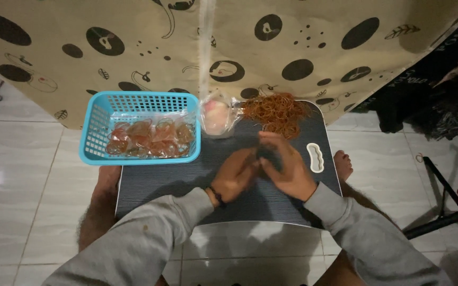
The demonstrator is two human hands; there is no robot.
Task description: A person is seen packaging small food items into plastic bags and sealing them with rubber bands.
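My left hand (236, 175) and my right hand (284, 165) meet over the middle of a small dark lap table (165, 180), fingers curled together; what lies between them is hidden. A pile of orange-brown rubber bands (278, 112) sits just beyond my right hand at the table's far edge. A clear plastic bag with something pale pink inside (216, 116) stands left of the pile. A blue plastic basket (96, 132) at the far left holds several small clear packets of reddish-brown contents (152, 139).
A white handle cut-out (315, 157) marks the table's right side. A spotted beige cloth (133, 32) hangs behind. My bare legs and a foot (342, 164) rest on white floor tiles. A black stand (446, 206) lies at the right.
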